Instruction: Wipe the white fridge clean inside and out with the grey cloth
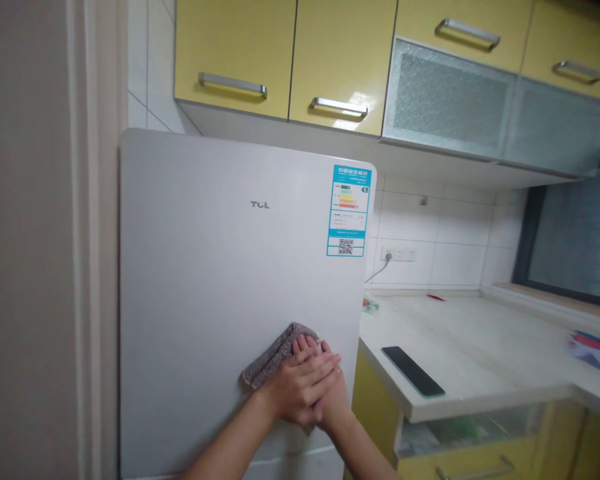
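A brownish-grey folded cloth (270,360) is pressed against the lower part of the silver refrigerator door (220,280). My right hand (336,393) lies on the cloth and holds it to the door, its fingertips showing near the cloth's upper edge. Across the back of that hand rests my left hand (297,383), its fingers stretched out to the right. The palm side of both hands is hidden. A corner of the cloth hangs out below the hands.
Yellow wall cabinets (235,47) hang above the refrigerator. At right, a white countertop (480,340) carries a black phone (413,371), papers (597,353) and a small red object (435,297). A blue energy label (349,211) is on the door. A plug sits in the wall socket (399,255).
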Demonstrator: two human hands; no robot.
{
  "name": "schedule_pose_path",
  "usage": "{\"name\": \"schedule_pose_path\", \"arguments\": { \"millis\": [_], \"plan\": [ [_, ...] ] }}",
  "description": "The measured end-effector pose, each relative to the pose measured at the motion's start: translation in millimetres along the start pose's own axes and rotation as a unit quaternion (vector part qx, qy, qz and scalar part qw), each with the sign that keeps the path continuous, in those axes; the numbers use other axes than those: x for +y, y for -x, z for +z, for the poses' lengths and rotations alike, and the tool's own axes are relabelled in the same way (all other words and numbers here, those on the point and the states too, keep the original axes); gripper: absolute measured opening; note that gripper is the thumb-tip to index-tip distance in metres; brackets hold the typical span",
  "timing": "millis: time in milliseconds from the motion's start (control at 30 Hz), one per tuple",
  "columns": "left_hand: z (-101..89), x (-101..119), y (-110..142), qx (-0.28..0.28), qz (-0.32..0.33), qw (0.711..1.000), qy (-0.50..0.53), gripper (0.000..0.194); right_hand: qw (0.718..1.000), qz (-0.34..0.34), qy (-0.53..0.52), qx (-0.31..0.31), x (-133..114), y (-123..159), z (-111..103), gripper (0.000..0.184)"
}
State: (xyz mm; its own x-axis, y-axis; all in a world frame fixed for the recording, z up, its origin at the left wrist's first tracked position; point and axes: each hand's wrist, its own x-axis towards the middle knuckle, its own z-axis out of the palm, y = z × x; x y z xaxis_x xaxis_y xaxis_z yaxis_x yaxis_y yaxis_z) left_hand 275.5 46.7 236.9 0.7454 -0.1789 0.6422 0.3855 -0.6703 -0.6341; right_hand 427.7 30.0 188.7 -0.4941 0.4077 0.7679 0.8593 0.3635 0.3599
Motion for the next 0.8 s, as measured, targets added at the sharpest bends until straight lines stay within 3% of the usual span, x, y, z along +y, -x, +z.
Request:
{"name": "schedule_pose_path", "arguments": {
  "millis": [100, 233, 367, 467, 633, 700, 800],
  "plan": [
    [-9.7, -15, -12, 0.006, -0.008, 1.000, -0.005, 0.063, 0.999, 0.009, 0.027, 0.026, 10, -9, -16, 0.094],
    [-32.3, -47, -27, 0.021, -0.021, 1.000, -0.006, 0.067, 0.997, 0.008, 0.039, 0.072, 17, -45, -42, 0.077],
    [-70.5, -100, -48, 0.004, -0.010, 1.000, -0.003, 0.074, 0.993, -0.016, -0.031, 0.114, 23, -89, -71, 0.057],
    [-108.5, -141, -58, -0.038, -0.012, 0.999, -0.028, 0.065, 0.982, -0.011, -0.082, 0.170, 27, -118, -93, 0.050],
    [-159.7, -175, -48, -0.038, -0.136, 0.981, -0.133, 0.055, 0.939, 0.076, -0.165, 0.292, 23, -165, -125, 0.060],
    [-165.8, -175, -35, -0.023, -0.202, 0.966, -0.162, 0.060, 0.940, 0.040, -0.176, 0.289, 12, -187, -133, 0.065],
    [-157.0, -169, -14, 0.004, -0.274, 0.950, -0.153, 0.067, 0.959, -0.065, -0.151, 0.232, -15, -220, -133, 0.070]
  ]
}}
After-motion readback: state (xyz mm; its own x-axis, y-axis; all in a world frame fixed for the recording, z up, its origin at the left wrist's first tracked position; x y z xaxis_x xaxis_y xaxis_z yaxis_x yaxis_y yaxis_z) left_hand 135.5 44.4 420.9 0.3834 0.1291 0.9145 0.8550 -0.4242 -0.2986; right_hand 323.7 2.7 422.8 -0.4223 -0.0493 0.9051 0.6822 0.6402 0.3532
